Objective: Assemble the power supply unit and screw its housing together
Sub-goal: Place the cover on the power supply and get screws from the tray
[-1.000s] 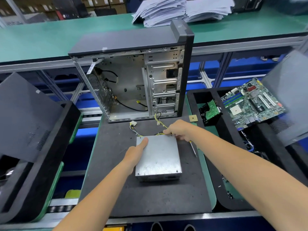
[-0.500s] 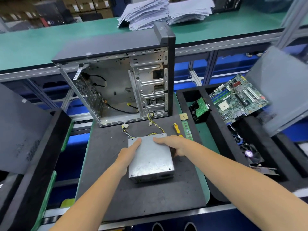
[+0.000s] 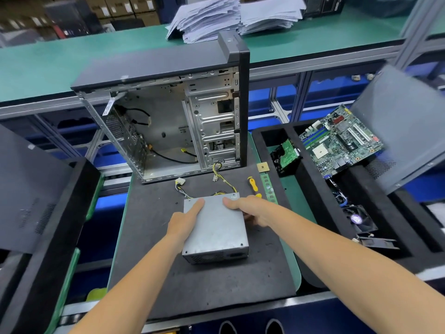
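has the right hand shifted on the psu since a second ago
Yes. The right hand has slid from the power supply far edge by the cables toward its right side, thumb on top, uncovering the screwdriver.

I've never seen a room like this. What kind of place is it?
Probably a computer assembly or repair line. An open computer case stands on the workbench, a motherboard waits in a foam tray, and two hands hold a power supply unit.

We count one power supply unit [image 3: 215, 227] on the mat, two hands on it — left hand [image 3: 184, 219] and right hand [image 3: 252, 209]. One open computer case [image 3: 168, 121], one yellow-handled screwdriver [image 3: 252, 185], one memory stick [image 3: 269, 189], one processor chip [image 3: 262, 168], one motherboard [image 3: 342, 141], one fan [image 3: 357, 219] — and two paper stacks [image 3: 236, 18].
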{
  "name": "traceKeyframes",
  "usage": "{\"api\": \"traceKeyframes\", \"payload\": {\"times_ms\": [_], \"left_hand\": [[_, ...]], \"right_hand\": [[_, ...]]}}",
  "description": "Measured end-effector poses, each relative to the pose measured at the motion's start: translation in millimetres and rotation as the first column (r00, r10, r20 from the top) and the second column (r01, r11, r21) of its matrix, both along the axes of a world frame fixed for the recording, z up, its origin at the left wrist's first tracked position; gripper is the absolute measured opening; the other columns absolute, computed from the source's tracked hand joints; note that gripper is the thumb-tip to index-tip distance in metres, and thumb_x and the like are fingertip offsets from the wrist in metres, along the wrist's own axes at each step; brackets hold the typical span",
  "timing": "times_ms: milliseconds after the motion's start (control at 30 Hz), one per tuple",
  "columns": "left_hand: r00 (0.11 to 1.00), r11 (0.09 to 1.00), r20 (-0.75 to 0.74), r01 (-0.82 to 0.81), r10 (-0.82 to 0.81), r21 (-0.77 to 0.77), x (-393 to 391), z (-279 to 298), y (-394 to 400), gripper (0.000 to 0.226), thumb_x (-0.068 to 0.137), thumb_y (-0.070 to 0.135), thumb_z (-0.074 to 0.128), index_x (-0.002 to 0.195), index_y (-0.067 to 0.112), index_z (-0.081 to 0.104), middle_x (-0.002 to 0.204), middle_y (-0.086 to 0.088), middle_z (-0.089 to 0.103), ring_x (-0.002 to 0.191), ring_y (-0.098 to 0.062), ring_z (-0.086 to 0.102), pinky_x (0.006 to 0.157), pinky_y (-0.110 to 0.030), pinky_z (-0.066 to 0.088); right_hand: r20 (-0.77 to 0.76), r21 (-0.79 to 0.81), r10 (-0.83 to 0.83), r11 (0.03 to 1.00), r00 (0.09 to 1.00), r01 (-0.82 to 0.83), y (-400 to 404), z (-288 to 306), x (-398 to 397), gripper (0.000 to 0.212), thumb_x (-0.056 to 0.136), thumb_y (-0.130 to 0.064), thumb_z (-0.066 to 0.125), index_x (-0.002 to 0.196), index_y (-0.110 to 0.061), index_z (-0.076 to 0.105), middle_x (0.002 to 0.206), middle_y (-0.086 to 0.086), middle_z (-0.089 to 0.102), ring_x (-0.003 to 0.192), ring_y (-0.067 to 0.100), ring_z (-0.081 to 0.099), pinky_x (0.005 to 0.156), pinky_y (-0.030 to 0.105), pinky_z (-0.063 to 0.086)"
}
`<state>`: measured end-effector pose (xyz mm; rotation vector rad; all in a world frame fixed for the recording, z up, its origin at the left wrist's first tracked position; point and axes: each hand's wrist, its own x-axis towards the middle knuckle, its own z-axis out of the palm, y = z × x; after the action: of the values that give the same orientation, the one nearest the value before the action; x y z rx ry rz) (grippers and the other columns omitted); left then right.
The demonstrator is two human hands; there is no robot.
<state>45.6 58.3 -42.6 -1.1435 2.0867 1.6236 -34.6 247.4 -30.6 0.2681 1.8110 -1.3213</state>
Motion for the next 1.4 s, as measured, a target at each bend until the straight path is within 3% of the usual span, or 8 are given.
{"api": "traceKeyframes", "payload": {"times_ms": [200, 333, 533, 800, 967, 1133, 1300, 1400], "left_hand": [[1.0, 0.988, -0.027, -0.014, 0.01, -0.153, 2.3, -5.0, 5.3, 0.067, 0.063, 0.079, 0.059, 0.085, 0.016, 0.062, 0.092, -0.001, 0.066, 0.078, -0.018, 0.064, 0.063, -0.031, 0.048], [1.0, 0.973, -0.025, -0.001, -0.005, -0.23, 2.4, -8.4, 5.7, 0.071, 0.065, 0.081, 0.055, 0.085, 0.013, 0.061, 0.092, -0.002, 0.061, 0.08, -0.019, 0.061, 0.069, -0.033, 0.049], [0.999, 0.961, 0.038, 0.015, -0.004, -0.276, 2.2, -10.1, 5.0, 0.09, 0.066, 0.084, 0.048, 0.111, 0.007, 0.059, 0.111, -0.008, 0.058, 0.092, -0.026, 0.059, 0.078, -0.036, 0.047], [0.998, 0.939, 0.068, 0.015, 0.009, -0.344, 0.2, -8.1, 9.0, 0.093, 0.067, 0.083, 0.047, 0.117, 0.005, 0.058, 0.118, -0.011, 0.057, 0.098, -0.031, 0.058, 0.09, -0.041, 0.049], [0.998, 0.945, 0.054, -0.002, 0.021, -0.328, 1.8, -5.0, 8.5, 0.089, 0.073, 0.08, 0.043, 0.119, 0.005, 0.057, 0.119, -0.012, 0.057, 0.101, -0.032, 0.057, 0.093, -0.044, 0.048], [0.986, 0.92, 0.142, 0.135, -0.089, -0.367, -1.0, -3.1, 6.2, 0.096, 0.077, 0.083, 0.028, 0.131, 0.006, 0.051, 0.132, -0.014, 0.052, 0.11, -0.032, 0.054, 0.091, -0.038, 0.043], [0.987, 0.903, 0.136, 0.131, -0.082, -0.409, -3.0, -9.2, 7.9, 0.093, 0.079, 0.081, 0.025, 0.124, 0.006, 0.057, 0.124, -0.014, 0.057, 0.099, -0.03, 0.051, 0.087, -0.038, 0.042], [0.99, 0.908, 0.129, 0.098, -0.049, -0.407, -5.0, -7.1, 18.5, 0.091, 0.08, 0.079, 0.026, 0.124, 0.005, 0.057, 0.122, -0.014, 0.057, 0.1, -0.031, 0.052, 0.085, -0.037, 0.042]], "right_hand": [[-0.049, 0.09, 0.13, 0.988, 0.99, -0.125, 2.5, -4.4, 6.8, 0.079, 0.08, -0.07, 0.056, 0.131, -0.009, 0.052, 0.129, 0.002, 0.057, 0.119, 0.024, 0.052, 0.105, 0.039, 0.036], [-0.109, 0.142, 0.205, 0.972, 0.973, -0.189, 6.0, -4.5, 12.8, 0.076, 0.081, -0.074, 0.049, 0.12, -0.01, 0.06, 0.123, 0.002, 0.061, 0.113, 0.024, 0.056, 0.103, 0.039, 0.042], [0.104, 0.122, 0.398, 0.904, 0.911, -0.409, 16.0, 12.8, 2.7, 0.039, 0.079, -0.038, 0.077, 0.101, -0.011, 0.058, 0.101, 0.006, 0.064, 0.086, 0.019, 0.059, 0.062, 0.021, 0.049], [0.139, 0.137, 0.385, 0.905, 0.912, -0.403, 8.1, 15.9, 5.1, 0.051, 0.086, -0.027, 0.071, 0.126, -0.001, 0.053, 0.122, 0.015, 0.064, 0.113, 0.029, 0.061, 0.099, 0.038, 0.049], [0.17, 0.14, 0.435, 0.878, 0.884, -0.458, 7.7, 20.4, 5.8, 0.05, 0.09, -0.035, 0.066, 0.124, -0.001, 0.053, 0.116, 0.014, 0.065, 0.099, 0.027, 0.063, 0.097, 0.036, 0.05], [0.26, 0.156, 0.484, 0.833, 0.836, -0.531, 9.4, 27.1, 6.8, 0.059, 0.092, -0.043, 0.06, 0.132, -0.001, 0.051, 0.127, 0.018, 0.058, 0.109, 0.034, 0.059, 0.103, 0.039, 0.046], [0.256, 0.178, 0.502, 0.815, 0.826, -0.551, 9.1, 27.3, 1.7, 0.044, 0.092, -0.04, 0.06, 0.117, -0.005, 0.054, 0.098, 0.009, 0.063, 0.092, 0.027, 0.061, 0.091, 0.034, 0.051], [0.251, 0.204, 0.495, 0.813, 0.832, -0.546, 12.3, 29.2, -2.5, 0.038, 0.094, -0.039, 0.058, 0.115, -0.008, 0.053, 0.099, 0.007, 0.063, 0.097, 0.027, 0.06, 0.093, 0.034, 0.049]]}}
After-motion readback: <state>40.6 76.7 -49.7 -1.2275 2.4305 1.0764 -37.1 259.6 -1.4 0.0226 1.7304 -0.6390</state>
